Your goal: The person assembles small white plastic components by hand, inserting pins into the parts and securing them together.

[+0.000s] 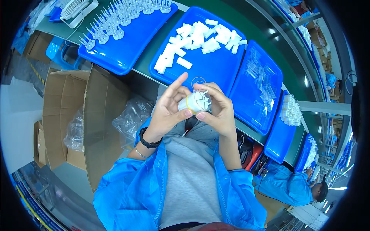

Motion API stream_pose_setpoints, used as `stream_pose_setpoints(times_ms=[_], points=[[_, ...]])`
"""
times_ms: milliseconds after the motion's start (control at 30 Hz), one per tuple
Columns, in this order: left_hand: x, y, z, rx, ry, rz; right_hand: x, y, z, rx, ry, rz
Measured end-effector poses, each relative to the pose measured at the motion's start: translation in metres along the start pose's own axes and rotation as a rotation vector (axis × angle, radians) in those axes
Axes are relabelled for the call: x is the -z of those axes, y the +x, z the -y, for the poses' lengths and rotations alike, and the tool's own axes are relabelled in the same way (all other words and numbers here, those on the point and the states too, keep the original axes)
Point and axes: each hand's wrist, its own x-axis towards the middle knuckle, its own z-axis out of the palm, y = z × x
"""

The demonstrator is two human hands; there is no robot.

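In front of my body, both hands hold a short white cylindrical part (186,105) with a yellow band round its middle. Its right end looks clear and shows several pale prongs. My left hand (172,103) grips the left side, thumb pressed on it and index finger stretched up and away. Wrapped about the right end are the thumb and fingers of my right hand (220,108). Just beyond the hands, a thin tan loop (198,80) shows against a blue tray (216,73); whether a finger touches it I cannot tell. Several white rectangular blocks (198,34) lie on that tray.
On the left, a blue tray (115,57) bears several pronged clear parts (121,17). To the right, another blue tray (246,88) holds clear plastic pieces (266,86). An open cardboard box (104,123) stands at my left. A co-worker in blue (285,184) sits further right.
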Motion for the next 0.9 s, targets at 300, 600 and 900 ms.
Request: stream_pose_setpoints(times_ms=[300, 600, 900], points=[[0.014, 0.0, -0.007, -0.154, 0.144, -0.077, -0.012, 0.012, -0.001, -0.035, -0.11, 0.038], [0.007, -0.006, 0.004, 0.092, 0.334, 0.04, 0.036, -0.024, 0.012, 0.048, -0.436, -0.118], [0.0, 0.001, 0.021, 0.223, 0.427, 0.14, 0.211, -0.143, 0.054, 0.151, -0.492, -1.321]])
